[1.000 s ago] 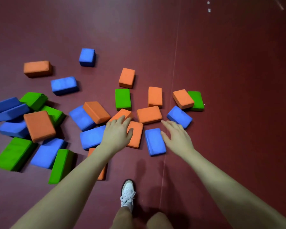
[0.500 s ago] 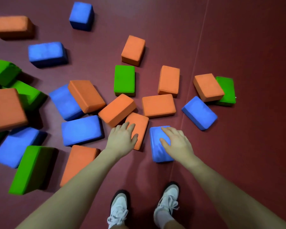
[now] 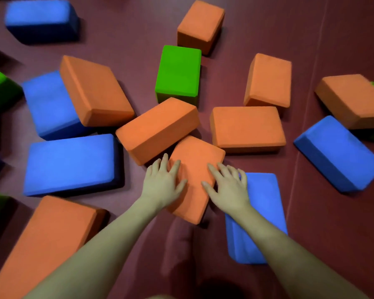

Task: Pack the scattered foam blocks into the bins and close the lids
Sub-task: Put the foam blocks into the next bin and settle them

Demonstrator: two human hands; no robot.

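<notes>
Several orange, blue and green foam blocks lie scattered on the dark red floor. My left hand (image 3: 163, 183) and my right hand (image 3: 228, 186) rest with spread, straight fingers on the two long sides of one orange block (image 3: 194, 175) at the centre. A blue block (image 3: 259, 214) lies just right of it, partly under my right forearm. Another orange block (image 3: 158, 129) leans against the far end of the touched one. No bin or lid is in view.
A large blue block (image 3: 70, 162) and an orange block (image 3: 43, 240) lie at the left. More orange blocks (image 3: 247, 128) and a green block (image 3: 178, 73) sit beyond my hands. A blue block (image 3: 337, 154) lies at the right. Bare floor (image 3: 333, 234) shows at lower right.
The view has dropped much closer to the floor. My right hand moved left from the blue block onto the orange block, and my left hand settled on its other side.
</notes>
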